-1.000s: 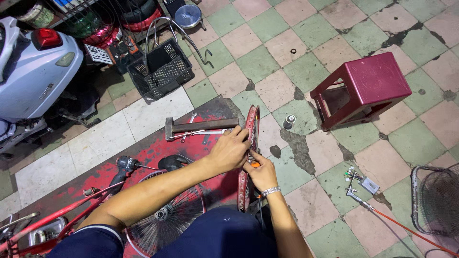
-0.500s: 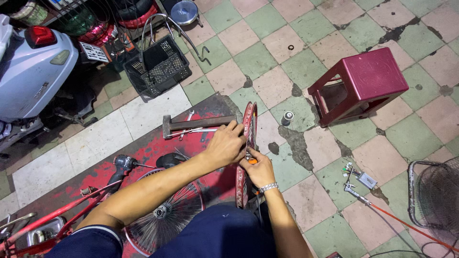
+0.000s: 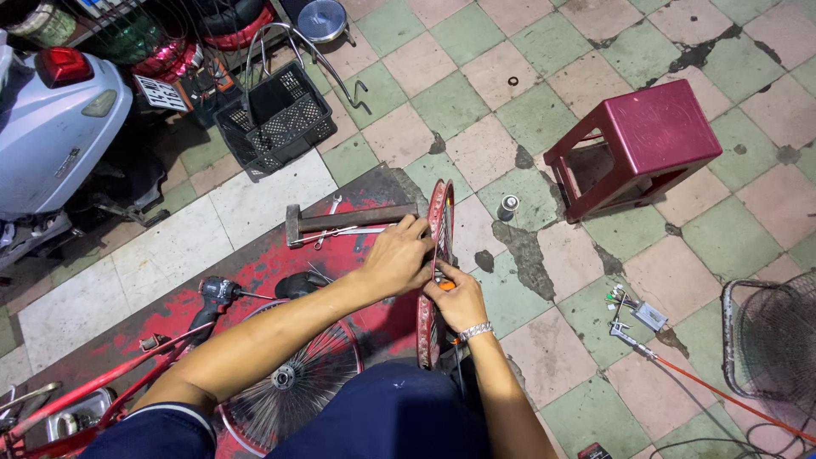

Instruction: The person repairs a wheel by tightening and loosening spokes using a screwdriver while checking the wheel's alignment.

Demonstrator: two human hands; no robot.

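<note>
Checkered tile floor: I see left hand [image 3: 398,259] clamping red wheel rim [image 3: 435,255] upright; right hand [image 3: 459,299], at 5 o'clock, pinches orange-handled tool [image 3: 445,285] against it.

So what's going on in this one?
A person sits over a red bicycle wheel rim stood on edge on the tiled floor. The left hand grips the rim's side; the right hand presses an orange-handled tool against it. A hammer lies just beyond on the red mat, and a spoked wheel lies flat by the knee.

Upright red wheel rim [image 3: 439,223], seemingly edge-on
</note>
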